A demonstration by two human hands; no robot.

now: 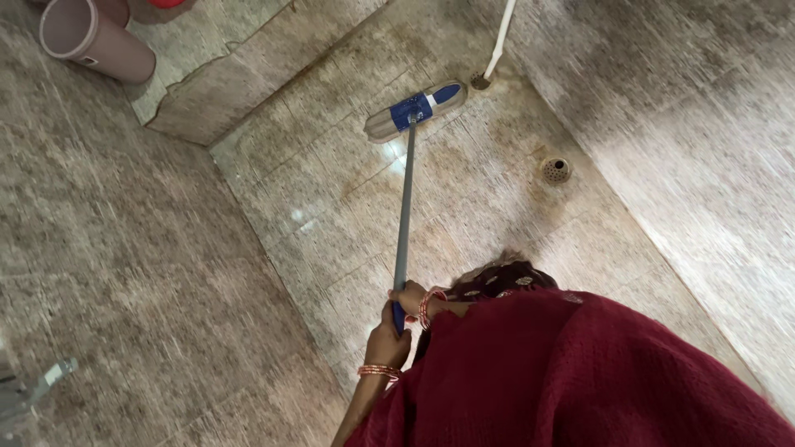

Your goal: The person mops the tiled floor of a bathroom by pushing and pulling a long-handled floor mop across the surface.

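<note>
Mop [405, 199] runs from centre frame up to its flat head at upper centre on the wet floor [331, 190]; left hand [387, 343] and right hand [410, 296] both clamp its handle.

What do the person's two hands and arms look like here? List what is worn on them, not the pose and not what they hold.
Both hands are bare, with no gloves. The left hand has a stack of thin red and gold bangles at the wrist. The right hand wears red bangles too. A dark maroon garment drapes over the arms, with a patterned dark edge near the right wrist.
</note>
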